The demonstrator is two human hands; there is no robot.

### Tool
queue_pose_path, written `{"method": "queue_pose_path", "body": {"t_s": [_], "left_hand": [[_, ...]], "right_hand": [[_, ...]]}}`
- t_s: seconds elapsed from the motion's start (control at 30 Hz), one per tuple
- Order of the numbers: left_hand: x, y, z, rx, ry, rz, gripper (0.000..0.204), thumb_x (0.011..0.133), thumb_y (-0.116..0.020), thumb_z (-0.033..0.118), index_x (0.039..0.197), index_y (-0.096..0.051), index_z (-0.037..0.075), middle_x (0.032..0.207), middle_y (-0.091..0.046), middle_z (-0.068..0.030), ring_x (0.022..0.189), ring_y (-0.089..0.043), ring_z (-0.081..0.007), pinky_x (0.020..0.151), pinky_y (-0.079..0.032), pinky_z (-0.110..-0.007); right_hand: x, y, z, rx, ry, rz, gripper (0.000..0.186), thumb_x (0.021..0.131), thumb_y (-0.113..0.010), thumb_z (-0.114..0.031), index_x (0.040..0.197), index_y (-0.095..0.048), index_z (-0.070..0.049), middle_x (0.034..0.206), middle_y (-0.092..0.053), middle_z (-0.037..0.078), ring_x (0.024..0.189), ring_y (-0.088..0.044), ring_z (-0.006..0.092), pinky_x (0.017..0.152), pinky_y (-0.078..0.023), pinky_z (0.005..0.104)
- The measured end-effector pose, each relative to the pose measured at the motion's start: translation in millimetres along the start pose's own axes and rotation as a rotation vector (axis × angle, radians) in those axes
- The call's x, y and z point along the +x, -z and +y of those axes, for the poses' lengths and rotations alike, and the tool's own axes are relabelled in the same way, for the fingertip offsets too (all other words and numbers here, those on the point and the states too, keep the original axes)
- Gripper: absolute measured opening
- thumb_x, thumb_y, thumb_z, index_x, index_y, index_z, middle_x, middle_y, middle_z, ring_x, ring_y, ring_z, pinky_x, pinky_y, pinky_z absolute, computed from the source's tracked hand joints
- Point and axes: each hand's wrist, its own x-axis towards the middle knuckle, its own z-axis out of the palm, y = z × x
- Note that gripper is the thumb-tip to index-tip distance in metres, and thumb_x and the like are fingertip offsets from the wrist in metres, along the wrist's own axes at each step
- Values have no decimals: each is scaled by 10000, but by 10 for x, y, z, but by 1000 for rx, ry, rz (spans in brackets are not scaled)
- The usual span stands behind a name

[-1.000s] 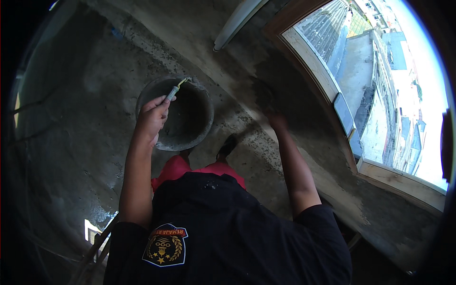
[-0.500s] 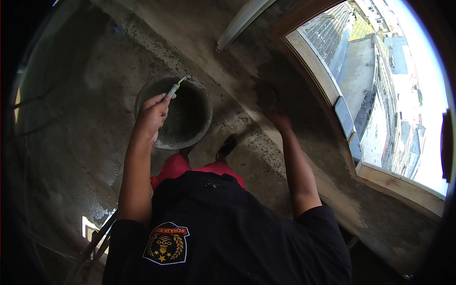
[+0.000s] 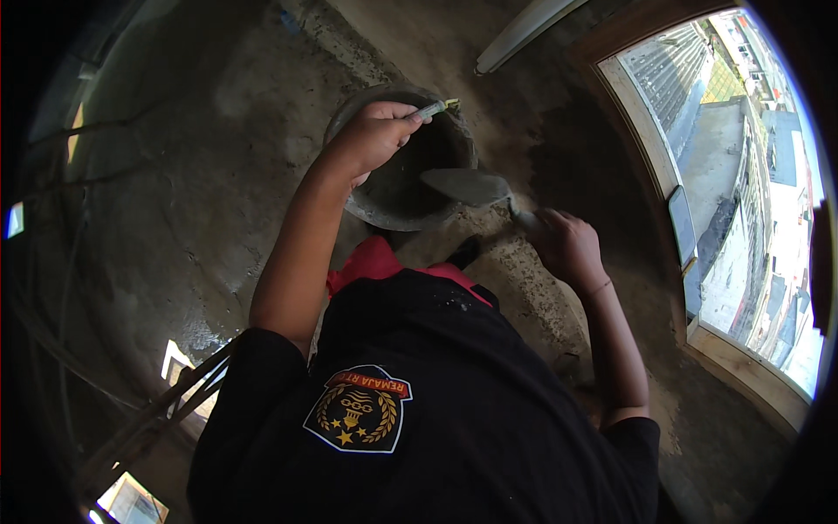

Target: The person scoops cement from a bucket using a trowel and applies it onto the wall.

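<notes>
My left hand (image 3: pixel 380 144) is closed around the pale handle of a small hand tool (image 3: pixel 429 112), held over the far part of a round grey tub (image 3: pixel 375 212). A yellowish bent neck sticks out of the handle; what lies beyond it I cannot make out. My right hand (image 3: pixel 569 249) grips a trowel (image 3: pixel 467 185) by its handle. The trowel's grey blade points left, over the tub's right rim. Inside, the tub looks dark, and its contents cannot be told apart.
A window frame (image 3: pixel 642 113) stands on the right, with a phone (image 3: pixel 681 223) resting against it. A pale pipe (image 3: pixel 528 35) comes down at the top. Dark poles (image 3: pixel 166 406) lie at lower left. Rough concrete floor (image 3: pixel 201 201) surrounds the tub.
My right hand has come up from the dark area by the wall, and the trowel now shows at the tub. The left-hand tool has tilted rightward. The whole view has shifted.
</notes>
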Motion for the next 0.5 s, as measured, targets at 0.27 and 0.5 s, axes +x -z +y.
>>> {"method": "queue_pose_path", "body": {"t_s": [0.27, 0.5], "left_hand": [[32, -136, 177, 159, -98, -119, 214, 889, -529, 161, 957, -652, -1, 613, -406, 89, 557, -330, -16, 506, -280, -197], [-38, -175, 323, 236, -192, -103, 235, 877, -550, 143, 1026, -648, -10, 608, -414, 105, 538, -324, -2, 493, -260, -182]], "right_hand": [[989, -545, -618, -404, 372, -33, 176, 731, -558, -123, 900, -594, -96, 868, -580, 103, 765, -626, 239, 632, -503, 349], [1203, -750, -590, -440, 431, 61, 103, 735, -551, -122, 819, -611, -113, 853, -571, 96, 771, -621, 234, 641, -496, 340]]}}
